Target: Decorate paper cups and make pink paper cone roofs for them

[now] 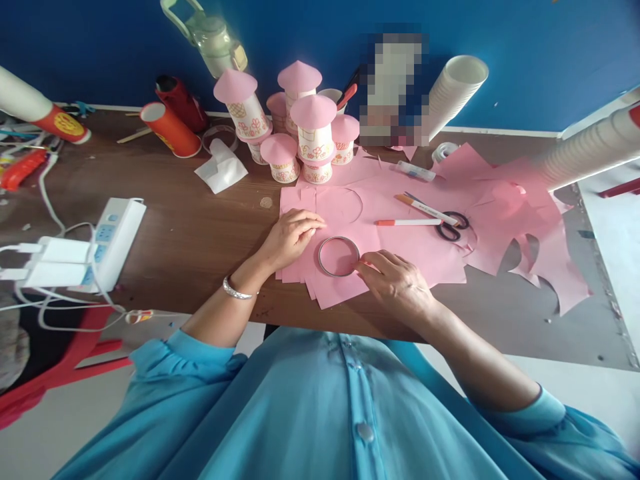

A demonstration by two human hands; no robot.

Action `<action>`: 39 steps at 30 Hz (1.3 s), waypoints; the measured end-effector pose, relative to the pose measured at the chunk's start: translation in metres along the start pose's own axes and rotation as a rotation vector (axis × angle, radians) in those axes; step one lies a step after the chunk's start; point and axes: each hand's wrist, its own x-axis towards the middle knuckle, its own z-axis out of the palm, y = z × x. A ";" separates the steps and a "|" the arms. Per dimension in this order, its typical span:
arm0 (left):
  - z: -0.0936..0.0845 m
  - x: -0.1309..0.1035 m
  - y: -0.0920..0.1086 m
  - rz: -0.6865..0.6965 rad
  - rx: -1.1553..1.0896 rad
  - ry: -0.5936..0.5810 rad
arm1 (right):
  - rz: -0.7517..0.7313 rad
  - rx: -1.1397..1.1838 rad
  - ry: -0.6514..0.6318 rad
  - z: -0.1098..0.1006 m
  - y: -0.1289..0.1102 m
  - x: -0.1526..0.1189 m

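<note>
Pink paper sheets point(345, 290) lie stacked and overlapping on the brown table before me. On the top sheet rests a thin, round metallic ring point(339, 275), and my right hand point(397, 283) pinches its right edge. My left hand point(295, 233) lies with fingers stretched out on the left side of the paper, just up and left of the ring, holding nothing. A drawn circle outline point(361, 205) shows on the paper above the ring. Right of it are a red-capped white marker point(407, 223), an orange-and-white marker point(427, 208) and black-handled scissors point(450, 230).
Paper-cup towers with pink cone roofs point(314, 113) stand at the back. Stacked white cups point(457, 93) and cut pink scraps point(525, 193) are on the right. A white power strip point(117, 233) with cables, a red cup point(170, 130) and a crumpled tissue point(223, 167) sit left.
</note>
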 end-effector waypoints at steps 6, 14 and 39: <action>0.000 0.000 0.000 0.005 -0.014 0.001 | -0.023 -0.042 0.021 -0.002 -0.003 0.004; 0.001 0.000 -0.001 0.015 -0.026 0.013 | -0.015 -0.069 0.050 0.000 -0.003 0.003; -0.003 0.000 -0.001 -0.016 0.006 -0.011 | 0.082 -0.003 0.179 -0.002 0.001 0.000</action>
